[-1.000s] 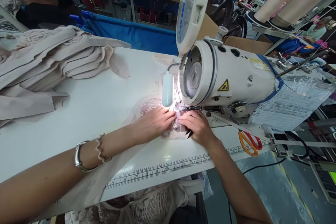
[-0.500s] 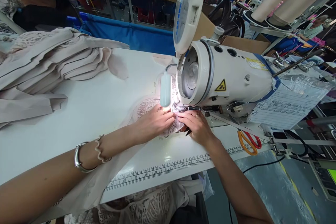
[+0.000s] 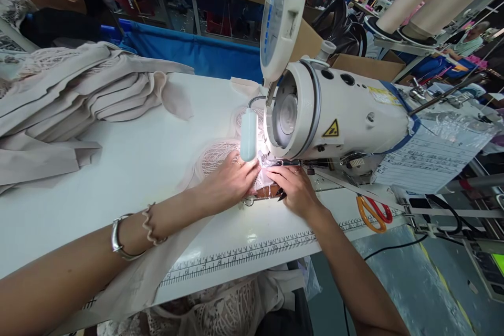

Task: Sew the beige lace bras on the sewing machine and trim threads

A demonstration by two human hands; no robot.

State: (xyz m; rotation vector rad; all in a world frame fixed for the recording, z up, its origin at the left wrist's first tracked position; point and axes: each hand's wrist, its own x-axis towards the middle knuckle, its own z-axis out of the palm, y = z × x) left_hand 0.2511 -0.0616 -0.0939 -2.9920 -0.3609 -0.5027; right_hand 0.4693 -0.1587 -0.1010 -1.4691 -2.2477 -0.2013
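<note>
Pale pink lace fabric point(image 3: 216, 157) lies under the lit needle area of a white sewing machine point(image 3: 350, 107). My left hand point(image 3: 232, 177) presses the lace from the left, its fingers closed together at the fabric's edge. From the right, my right hand point(image 3: 297, 189) rests with fingertips on the same lace beside the presser foot. A small dark pointed thing point(image 3: 281, 195) shows under my right fingers; its kind I cannot make out. The needle itself is hidden. A pale green lamp point(image 3: 248, 135) hangs above my left fingers.
Layered beige lace garment pieces point(image 3: 118, 86) are heaped on the left of the white table point(image 3: 149, 168). Orange-handled scissors point(image 3: 370, 215) sit at the right. A printed ruler point(image 3: 236, 254) runs along the front edge, and more lace point(image 3: 232, 307) lies below it.
The lace has slid away from me under the machine, and a beige edge shows farther out behind it. My left hand has shifted slightly, uncovering a brown surface near the needle area.
</note>
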